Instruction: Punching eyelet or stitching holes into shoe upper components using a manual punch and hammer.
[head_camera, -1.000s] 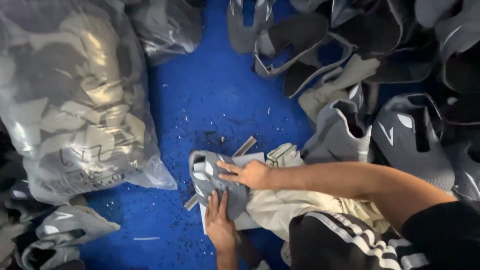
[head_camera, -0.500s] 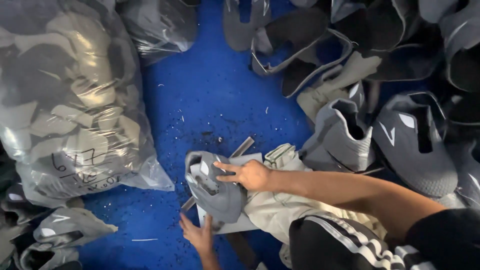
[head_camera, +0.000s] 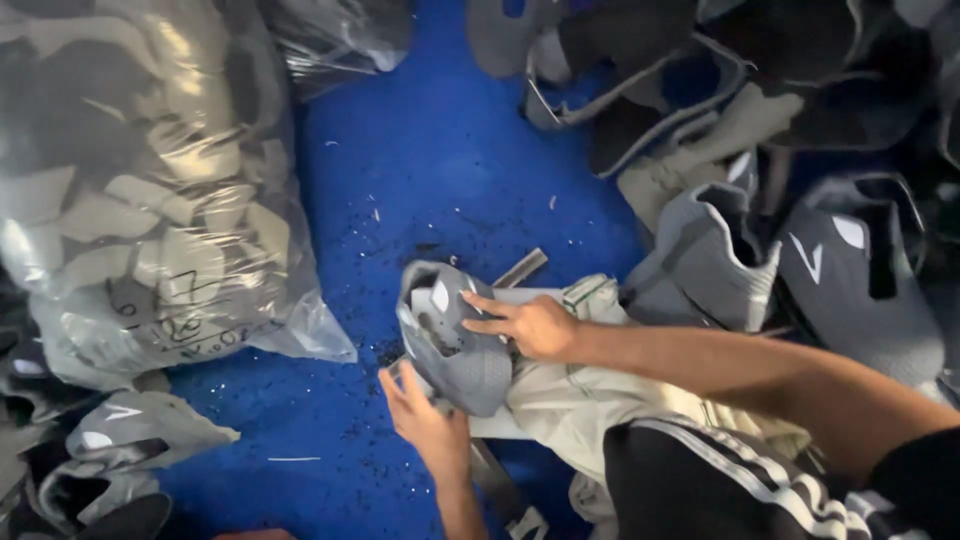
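A grey knitted shoe upper (head_camera: 455, 340) lies on a small white board (head_camera: 530, 300) on the blue floor. My right hand (head_camera: 525, 325) presses on its right side, fingers spread and pointing left. My left hand (head_camera: 425, 415) grips the lower left edge of the same upper from below. A beige cloth (head_camera: 590, 400) lies under my right forearm, over my lap.
A large clear plastic bag (head_camera: 130, 190) of grey and beige cut pieces fills the left. Grey shoe uppers (head_camera: 760, 250) pile at the right and top. More uppers (head_camera: 120, 440) lie at the lower left. Blue floor (head_camera: 440, 160) with dark crumbs shows between.
My left hand slid down off the top of the upper to its lower left edge. The upper is now bunched up and lifted on the left side. The right hand stays on it.
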